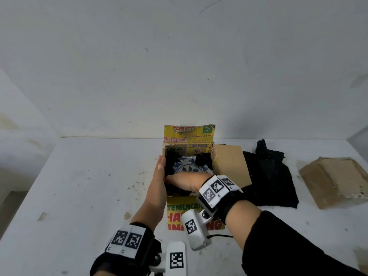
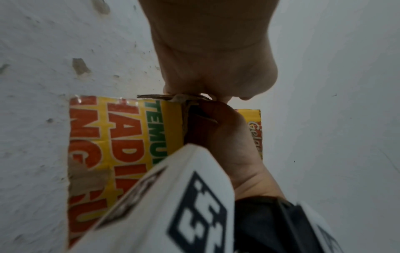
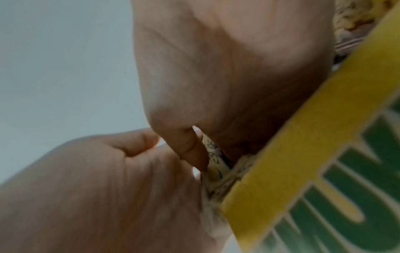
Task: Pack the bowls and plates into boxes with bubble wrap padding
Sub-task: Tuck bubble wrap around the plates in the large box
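Two hands are seen at one yellow printed box (image 1: 186,211), which stands open-topped on the white desk (image 1: 79,186) and serves as the landmark. Left of the box, the left hand (image 1: 158,188) is laid flat against the outside of the left wall with fingers straight, bracing the torn upper edge; in the left wrist view its thumb seems hooked over that edge. Inside the box, a blue-and-white patterned plate (image 1: 188,166) is seen lying roughly flat, with dark bubble wrap (image 1: 169,162) tucked round it along the left and far sides. Across the near part of the opening, the right hand (image 1: 188,182) is reached in from the right, fingers pointing towards the left wall; whether they are curled on the plate rim or on the padding cannot be told, though the right wrist view shows a thumb pressed beside a patterned edge. Right of the box, an opened cardboard flap (image 1: 232,166) is seen, then more dark wrap (image 1: 270,176) spread on the desk, then a flattened piece of cardboard (image 1: 334,180). The plate is judged to lie directly under the right hand, which is the nearer one, so the next move probably turns on settling it downward while the wall is steadied.
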`<state>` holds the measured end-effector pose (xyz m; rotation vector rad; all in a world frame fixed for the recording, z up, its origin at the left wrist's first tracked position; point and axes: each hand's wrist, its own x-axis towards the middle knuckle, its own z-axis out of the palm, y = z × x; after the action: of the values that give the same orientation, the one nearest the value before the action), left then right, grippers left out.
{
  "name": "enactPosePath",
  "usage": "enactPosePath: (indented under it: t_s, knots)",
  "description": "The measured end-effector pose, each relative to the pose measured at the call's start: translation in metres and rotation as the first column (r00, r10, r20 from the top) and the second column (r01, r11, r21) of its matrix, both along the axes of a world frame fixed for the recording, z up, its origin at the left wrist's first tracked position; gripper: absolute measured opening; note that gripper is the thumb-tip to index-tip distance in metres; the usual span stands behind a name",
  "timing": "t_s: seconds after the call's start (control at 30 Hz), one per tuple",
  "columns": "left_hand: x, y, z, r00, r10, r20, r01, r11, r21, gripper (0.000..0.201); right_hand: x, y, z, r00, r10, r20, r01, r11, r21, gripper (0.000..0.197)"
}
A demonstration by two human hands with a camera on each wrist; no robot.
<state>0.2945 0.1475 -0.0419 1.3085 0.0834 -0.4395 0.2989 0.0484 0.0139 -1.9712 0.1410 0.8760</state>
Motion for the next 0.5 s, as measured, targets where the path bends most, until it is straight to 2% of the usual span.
enactPosePath:
  t_s: [0.07,0.13,0.23,0.3,0.37,0.5]
  knots:
    - [0.000,0.000,-0.002,1.000,-0.011,0.004,0.011,1.000,0.018,0.044,0.001,-0.013,-0.008,0.991,-0.106,0.081,0.114,0.987,-0.109,0.042]
    - [-0.002,-0.001,-0.001,1.000,-0.014,0.002,0.014,1.000,0.003,0.045,-0.001,-0.021,-0.015,0.976,-0.196,0.094,0.208,0.969,-0.132,0.048]
    - [-0.004,-0.002,0.001,1.000,-0.004,0.001,0.004,1.000,-0.024,0.047,-0.006,-0.016,-0.020,0.998,-0.060,0.028,0.064,0.984,-0.168,0.039]
    - [-0.002,-0.001,-0.003,1.000,-0.005,0.003,0.005,0.999,-0.037,0.047,-0.009,-0.012,-0.019,1.000,-0.026,0.013,0.028,0.984,-0.174,0.035]
    - [0.001,0.000,-0.007,1.000,-0.026,-0.013,0.025,0.999,-0.042,0.050,-0.010,-0.012,-0.020,1.000,-0.026,0.007,0.027,0.984,-0.178,0.038]
    - [0.002,0.000,-0.010,0.999,-0.026,-0.030,0.025,0.999,-0.033,0.053,-0.011,-0.021,-0.019,1.000,0.028,0.009,-0.024,0.949,-0.315,0.053]
